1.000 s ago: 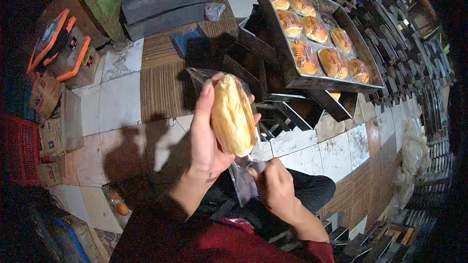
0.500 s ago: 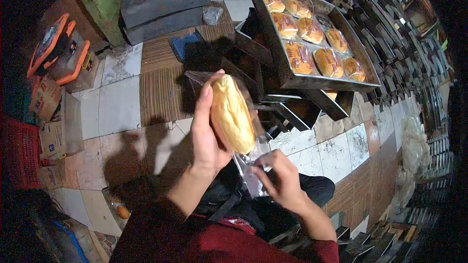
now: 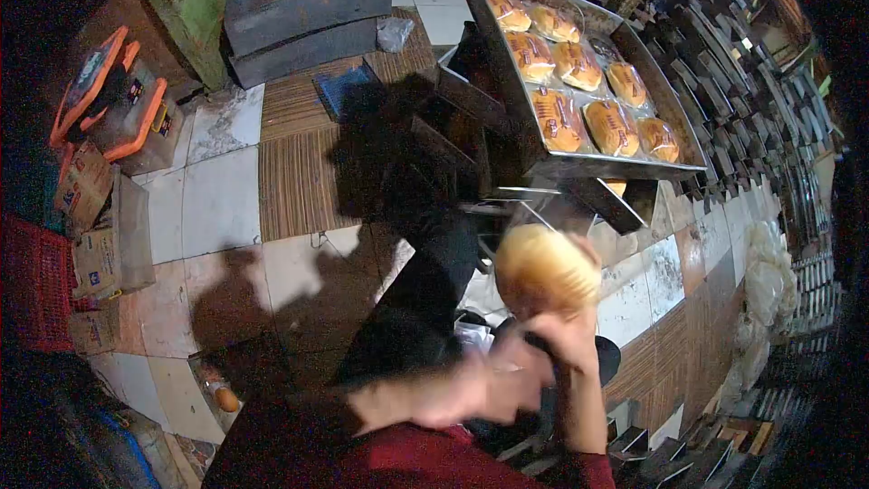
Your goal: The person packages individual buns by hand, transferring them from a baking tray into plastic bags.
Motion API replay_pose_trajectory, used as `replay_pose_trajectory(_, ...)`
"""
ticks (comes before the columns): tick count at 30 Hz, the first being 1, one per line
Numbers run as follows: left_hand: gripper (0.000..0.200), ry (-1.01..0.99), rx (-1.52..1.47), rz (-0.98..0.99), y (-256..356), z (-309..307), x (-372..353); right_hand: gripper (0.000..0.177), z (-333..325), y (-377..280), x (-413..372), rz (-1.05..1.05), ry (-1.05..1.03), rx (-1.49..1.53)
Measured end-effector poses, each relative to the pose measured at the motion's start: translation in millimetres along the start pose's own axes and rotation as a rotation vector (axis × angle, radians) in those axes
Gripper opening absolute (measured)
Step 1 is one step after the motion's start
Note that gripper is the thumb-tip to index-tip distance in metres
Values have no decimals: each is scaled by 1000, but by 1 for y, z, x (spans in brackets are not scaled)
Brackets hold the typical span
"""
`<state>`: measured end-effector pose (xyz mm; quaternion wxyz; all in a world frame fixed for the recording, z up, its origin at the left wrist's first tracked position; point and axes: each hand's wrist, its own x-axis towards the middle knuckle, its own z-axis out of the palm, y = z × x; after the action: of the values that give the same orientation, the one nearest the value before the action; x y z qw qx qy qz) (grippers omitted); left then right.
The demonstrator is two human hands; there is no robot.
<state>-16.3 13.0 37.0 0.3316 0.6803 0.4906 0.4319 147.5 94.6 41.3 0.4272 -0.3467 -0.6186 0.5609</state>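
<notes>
A golden bread roll, smeared by motion, is lifted in front of me, below the metal tray. My right hand is wrapped round it from below and behind, with fingers showing at its right side. Just beneath the roll my left hand reaches across from the left, blurred, its fingers hard to make out and close to my right wrist. The roll's clear wrapper is mostly lost in the blur.
A metal tray of wrapped bread rolls rests on stacked dark trays, ahead and right. Many metal pans fill the right side. On the left stand an orange-lidded box and a red crate. A crumpled plastic bag lies ahead.
The wrapped roll has moved right, from my left hand into my right hand, and now shows a different side. My left hand has swung down and right, below the roll.
</notes>
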Motion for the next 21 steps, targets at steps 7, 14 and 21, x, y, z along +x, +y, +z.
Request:
replay_pose_trajectory(7,37,509,-284,-539,-45,-22,-45,54,46,120,-74,486,-169,40)
replay_pose_trajectory(14,30,351,-81,-734,-114,28,-66,32,49,153,-77,592,90,-74)
replay_pose_trajectory(21,17,252,-696,-559,-81,7,-51,11,46,62,-57,-115,115,-429)
